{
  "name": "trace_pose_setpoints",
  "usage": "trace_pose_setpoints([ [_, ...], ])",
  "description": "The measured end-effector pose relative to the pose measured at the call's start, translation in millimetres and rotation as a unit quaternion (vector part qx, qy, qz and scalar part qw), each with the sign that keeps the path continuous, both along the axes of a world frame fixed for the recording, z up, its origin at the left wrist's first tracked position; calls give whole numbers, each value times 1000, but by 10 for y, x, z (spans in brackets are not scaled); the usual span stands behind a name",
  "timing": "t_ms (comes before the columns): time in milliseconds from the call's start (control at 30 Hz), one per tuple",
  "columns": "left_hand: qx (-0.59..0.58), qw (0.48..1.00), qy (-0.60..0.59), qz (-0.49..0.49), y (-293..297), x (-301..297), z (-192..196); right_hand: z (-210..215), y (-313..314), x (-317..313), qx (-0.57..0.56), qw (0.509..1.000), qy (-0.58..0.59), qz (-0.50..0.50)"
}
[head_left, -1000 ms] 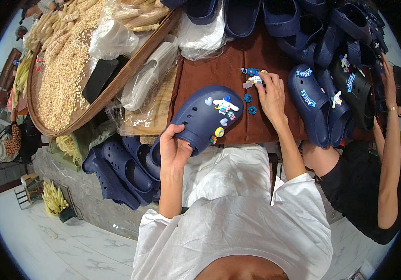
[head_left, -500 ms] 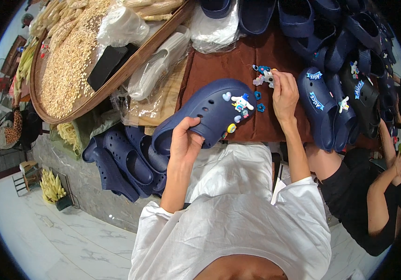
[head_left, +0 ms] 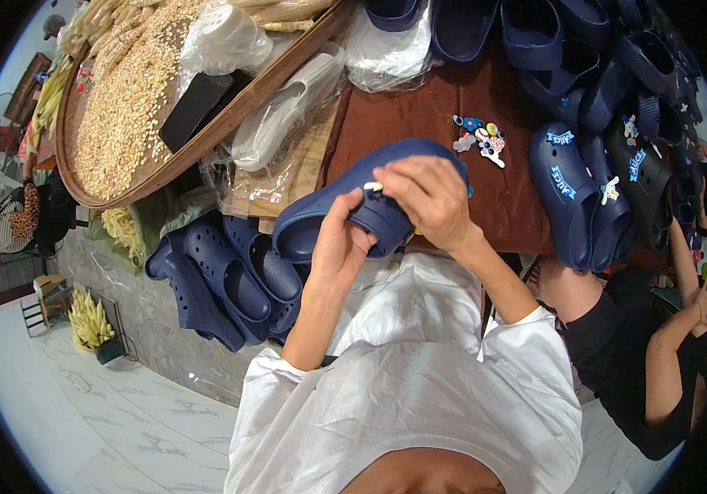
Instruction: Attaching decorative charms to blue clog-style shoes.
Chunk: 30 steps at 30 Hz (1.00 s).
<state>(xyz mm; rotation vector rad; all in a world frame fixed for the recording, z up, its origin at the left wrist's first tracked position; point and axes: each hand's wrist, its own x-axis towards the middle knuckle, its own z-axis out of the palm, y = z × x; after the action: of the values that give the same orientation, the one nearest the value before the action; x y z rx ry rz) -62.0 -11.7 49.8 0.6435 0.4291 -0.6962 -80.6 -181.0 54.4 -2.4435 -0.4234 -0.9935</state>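
A navy clog point(head_left: 310, 207) is in my left hand point(head_left: 341, 240), gripped at its side with the thumb on the upper. My right hand point(head_left: 429, 199) is over the front of the clog, its fingers pinching a small white and yellow shoe charm point(head_left: 374, 187) against the upper, near the holes. The right hand hides most of the toe and the charms there. Beyond it, a small cluster of colourful shoe charms point(head_left: 480, 140) lies on the brown cloth point(head_left: 501, 210).
Decorated navy clogs point(head_left: 559, 193) and a black clog point(head_left: 646, 185) stand to the right, with more navy clogs behind. Several plain navy clogs point(head_left: 230, 284) are at the left. A woven tray point(head_left: 205, 136) holds corn kernels. Another person's arm point(head_left: 666, 362) is at the right.
My right hand has moved left and nearer, from the charm cluster to the clog, bringing a small charm with it. My left hand keeps its grip on the clog.
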Motion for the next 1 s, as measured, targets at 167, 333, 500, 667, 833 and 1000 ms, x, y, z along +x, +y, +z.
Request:
trace_pose_setpoints([
  [167, 35, 999, -8, 12, -10, 3, 10, -79, 33, -151, 43, 994, 67, 74],
  [333, 107, 993, -55, 21, -75, -46, 22, -87, 7, -190, 90, 987, 103, 88],
  [500, 125, 989, -77, -1, -43, -56, -25, -80, 24, -240, 99, 985, 117, 86],
  [667, 118, 990, -70, 29, -83, -87, -1, -38, 60, -264, 74, 990, 98, 76],
  [833, 103, 992, -59, 37, -90, -122, 22, -56, 47, -278, 69, 991, 91, 72],
  [1000, 143, 981, -133, 8, -105, -114, -24, -65, 49, -285, 66, 991, 85, 78],
])
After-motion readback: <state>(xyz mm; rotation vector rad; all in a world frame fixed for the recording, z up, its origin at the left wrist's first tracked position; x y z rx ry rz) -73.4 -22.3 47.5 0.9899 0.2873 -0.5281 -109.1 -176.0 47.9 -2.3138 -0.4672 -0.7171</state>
